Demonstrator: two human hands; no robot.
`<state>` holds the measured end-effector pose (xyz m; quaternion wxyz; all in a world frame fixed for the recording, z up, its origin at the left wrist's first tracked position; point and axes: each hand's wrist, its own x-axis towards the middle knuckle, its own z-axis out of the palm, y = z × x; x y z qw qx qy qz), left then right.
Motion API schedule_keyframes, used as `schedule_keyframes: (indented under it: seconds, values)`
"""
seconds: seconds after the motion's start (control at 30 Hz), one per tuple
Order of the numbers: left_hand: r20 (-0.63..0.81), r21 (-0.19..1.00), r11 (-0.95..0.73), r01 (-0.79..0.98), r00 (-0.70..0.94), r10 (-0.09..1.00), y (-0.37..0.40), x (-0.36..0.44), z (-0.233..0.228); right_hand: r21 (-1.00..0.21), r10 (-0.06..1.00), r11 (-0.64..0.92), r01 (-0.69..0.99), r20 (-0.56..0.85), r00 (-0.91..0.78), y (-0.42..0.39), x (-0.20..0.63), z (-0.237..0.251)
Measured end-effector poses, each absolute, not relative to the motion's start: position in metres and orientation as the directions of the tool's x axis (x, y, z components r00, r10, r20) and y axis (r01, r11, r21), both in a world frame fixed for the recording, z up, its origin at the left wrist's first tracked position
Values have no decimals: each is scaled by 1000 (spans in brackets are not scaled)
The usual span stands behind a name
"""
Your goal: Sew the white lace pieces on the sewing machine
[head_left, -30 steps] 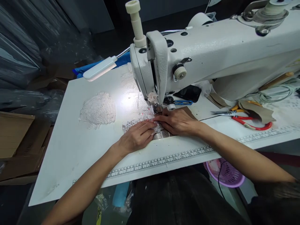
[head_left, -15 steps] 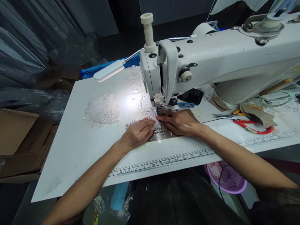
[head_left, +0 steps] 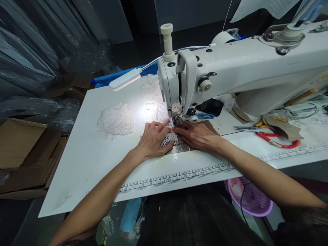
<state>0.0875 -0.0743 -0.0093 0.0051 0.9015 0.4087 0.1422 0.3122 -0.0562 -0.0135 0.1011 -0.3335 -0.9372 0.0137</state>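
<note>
At the centre of the frame, my left hand (head_left: 155, 140) lies flat with fingers spread on a small piece of white lace (head_left: 167, 138), pinning it to the counter (head_left: 84, 164), while my right hand (head_left: 197, 135) presses down beside it, fingers narrow and together, their tips touching the lace just in front of the presser foot (head_left: 175, 120). Neither hand grips anything; both only hold the fabric flat. The lace sits directly under the needle area of the white industrial sewing machine (head_left: 230, 71), over a brownish patch of plate or paper (head_left: 184, 145), so I judge the piece to be at the foot with the seam in progress or barely begun; how much is stitched I cannot tell, since my fingers cover the run.

Left of centre, a mound of white lace pieces (head_left: 115, 120) rests well apart from my hands, and more lace (head_left: 150, 90) lies behind the machine head under the glare of the gooseneck lamp (head_left: 125, 79), so some pieces look left to handle or set aside. A printed ruler strip (head_left: 179, 176) runs along the counter's near edge. Toward the right, red-handled scissors (head_left: 271, 139) and blue thread snips (head_left: 202, 116) lie on the counter. A purple basket (head_left: 251, 196) hangs below at lower right; cardboard boxes (head_left: 20, 147) stand at far left.
</note>
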Motion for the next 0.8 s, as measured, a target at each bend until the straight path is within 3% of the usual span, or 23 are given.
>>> schedule_keyframes:
  seconds: [0.1,0.2,0.3,0.37,0.5,0.8]
  values:
    - [343,139,-691,709,620,706,-78,87,-11,-149,646,763,629,175,-743,-56,315,-14]
    - [458,133,-781,610,661,594,-81,87,-12,-306,679,728,614,192,-709,-52,320,-15]
    - [487,116,-838,533,705,515,-82,87,-13,-469,678,701,537,205,-705,-48,326,-16]
    - [495,113,-845,523,707,504,-81,88,-13,-515,667,696,500,208,-715,-46,328,-17]
    - [510,112,-848,518,702,497,-79,87,-15,-489,671,705,513,228,-705,-47,328,-18]
    - [507,141,-848,511,699,505,-78,87,-16,-274,655,748,604,156,-740,-54,321,-17]
